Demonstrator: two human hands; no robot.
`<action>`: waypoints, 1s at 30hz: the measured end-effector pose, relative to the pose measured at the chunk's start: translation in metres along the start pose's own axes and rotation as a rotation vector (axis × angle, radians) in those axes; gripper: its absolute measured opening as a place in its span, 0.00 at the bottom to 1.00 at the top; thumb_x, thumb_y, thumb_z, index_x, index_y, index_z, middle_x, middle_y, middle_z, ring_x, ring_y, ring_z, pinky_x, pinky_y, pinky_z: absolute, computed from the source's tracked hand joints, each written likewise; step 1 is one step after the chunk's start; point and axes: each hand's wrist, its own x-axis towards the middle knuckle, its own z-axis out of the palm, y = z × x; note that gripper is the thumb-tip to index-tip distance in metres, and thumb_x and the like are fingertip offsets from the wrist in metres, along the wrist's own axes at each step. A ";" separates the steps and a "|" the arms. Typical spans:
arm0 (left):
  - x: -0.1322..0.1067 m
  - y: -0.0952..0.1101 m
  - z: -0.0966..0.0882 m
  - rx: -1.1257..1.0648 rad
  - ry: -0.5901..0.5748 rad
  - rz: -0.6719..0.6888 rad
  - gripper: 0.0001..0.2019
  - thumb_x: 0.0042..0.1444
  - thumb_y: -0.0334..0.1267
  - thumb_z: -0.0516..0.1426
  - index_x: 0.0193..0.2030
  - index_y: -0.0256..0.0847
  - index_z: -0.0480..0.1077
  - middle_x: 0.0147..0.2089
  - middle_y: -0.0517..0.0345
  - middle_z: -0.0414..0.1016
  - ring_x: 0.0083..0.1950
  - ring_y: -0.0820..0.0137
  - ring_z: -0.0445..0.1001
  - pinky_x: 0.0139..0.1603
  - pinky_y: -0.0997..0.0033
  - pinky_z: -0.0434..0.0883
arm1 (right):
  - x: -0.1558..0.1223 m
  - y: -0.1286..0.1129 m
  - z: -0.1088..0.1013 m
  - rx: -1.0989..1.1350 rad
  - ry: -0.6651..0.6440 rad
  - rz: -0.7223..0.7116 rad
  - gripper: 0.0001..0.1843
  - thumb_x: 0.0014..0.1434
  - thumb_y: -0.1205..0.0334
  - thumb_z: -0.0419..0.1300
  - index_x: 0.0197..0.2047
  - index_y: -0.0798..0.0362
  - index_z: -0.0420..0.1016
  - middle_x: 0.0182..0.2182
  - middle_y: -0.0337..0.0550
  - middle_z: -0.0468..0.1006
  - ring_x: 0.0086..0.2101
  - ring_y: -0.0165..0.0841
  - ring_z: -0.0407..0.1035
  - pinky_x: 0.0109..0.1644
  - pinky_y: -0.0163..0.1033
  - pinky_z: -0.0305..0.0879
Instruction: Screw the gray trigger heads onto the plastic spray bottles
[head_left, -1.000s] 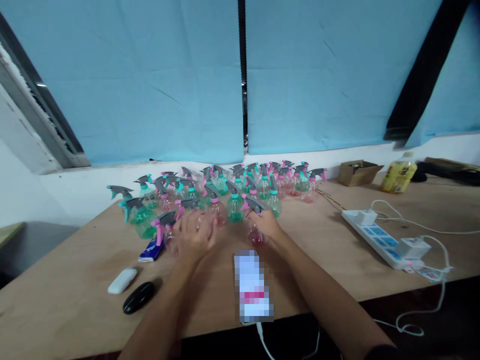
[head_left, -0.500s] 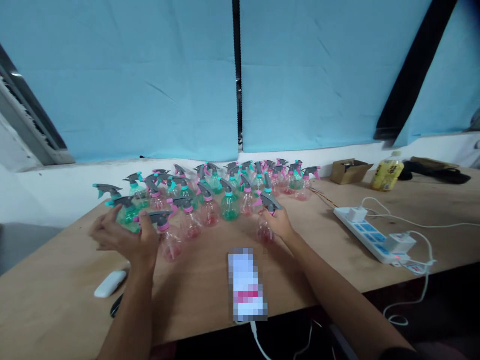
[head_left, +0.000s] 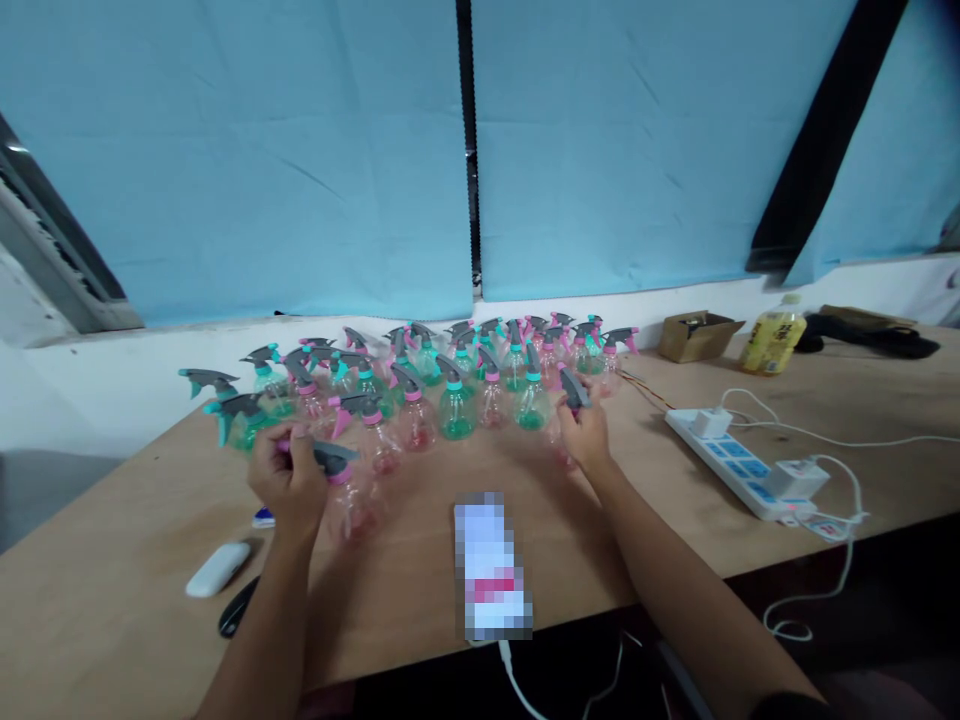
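Note:
Many small spray bottles [head_left: 454, 400], pink and green with grey trigger heads, stand in a cluster at the back of the wooden table [head_left: 660, 500]. My left hand [head_left: 289, 480] is closed round the grey trigger head of a pink spray bottle [head_left: 352, 500] at the front left of the cluster. My right hand [head_left: 585, 435] grips another pink spray bottle [head_left: 571, 395] by its neck at the front right of the cluster; its body is mostly hidden behind my fingers.
A blurred-out phone [head_left: 491, 565] lies near the front edge with a cable hanging off. A white case [head_left: 217, 568] and a black object [head_left: 238, 608] lie front left. A power strip [head_left: 739, 462] with plugs, a cardboard box [head_left: 697, 335] and a yellow bottle [head_left: 772, 340] sit right.
My left hand swung out to the left, then closed on the trigger head of the front-left pink bottle. My right hand carried its pink bottle to the right and farther back.

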 end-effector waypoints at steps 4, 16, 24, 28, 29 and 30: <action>-0.015 0.001 0.009 -0.089 -0.132 0.046 0.11 0.63 0.45 0.52 0.42 0.40 0.70 0.39 0.53 0.74 0.37 0.69 0.73 0.39 0.69 0.71 | 0.004 0.014 0.003 -0.156 0.150 -0.058 0.31 0.52 0.62 0.53 0.59 0.58 0.56 0.48 0.56 0.70 0.44 0.44 0.68 0.50 0.48 0.63; -0.044 0.012 0.030 -0.096 -0.271 0.119 0.13 0.59 0.45 0.58 0.46 0.41 0.67 0.43 0.51 0.72 0.45 0.64 0.74 0.47 0.61 0.71 | 0.001 0.002 0.000 -0.276 0.395 -0.177 0.40 0.50 0.60 0.57 0.64 0.55 0.46 0.57 0.61 0.57 0.58 0.54 0.54 0.58 0.68 0.48; -0.054 0.023 0.047 -0.139 -0.375 0.101 0.18 0.61 0.42 0.56 0.57 0.42 0.66 0.53 0.48 0.71 0.57 0.61 0.69 0.60 0.56 0.66 | -0.027 -0.044 0.005 0.022 0.158 -0.665 0.35 0.51 0.67 0.59 0.61 0.50 0.52 0.53 0.53 0.62 0.55 0.46 0.61 0.58 0.59 0.60; -0.066 0.024 0.054 -0.169 -0.590 0.098 0.30 0.63 0.42 0.54 0.70 0.45 0.52 0.65 0.46 0.62 0.68 0.59 0.60 0.68 0.53 0.59 | -0.041 -0.056 0.023 0.150 -0.130 -0.551 0.30 0.56 0.65 0.57 0.61 0.51 0.55 0.53 0.53 0.65 0.55 0.45 0.61 0.59 0.56 0.59; -0.068 0.025 0.055 -0.175 -0.646 0.110 0.31 0.64 0.42 0.53 0.71 0.45 0.49 0.68 0.46 0.60 0.70 0.59 0.56 0.69 0.52 0.56 | -0.043 -0.057 0.028 0.187 -0.199 -0.477 0.28 0.58 0.63 0.57 0.61 0.50 0.57 0.53 0.53 0.66 0.55 0.44 0.61 0.60 0.56 0.58; -0.070 0.026 0.056 -0.179 -0.691 0.126 0.31 0.64 0.42 0.52 0.72 0.45 0.47 0.70 0.47 0.57 0.72 0.59 0.54 0.70 0.52 0.54 | -0.044 -0.059 0.032 0.233 -0.259 -0.397 0.26 0.60 0.61 0.56 0.61 0.49 0.57 0.54 0.52 0.66 0.56 0.43 0.61 0.61 0.55 0.57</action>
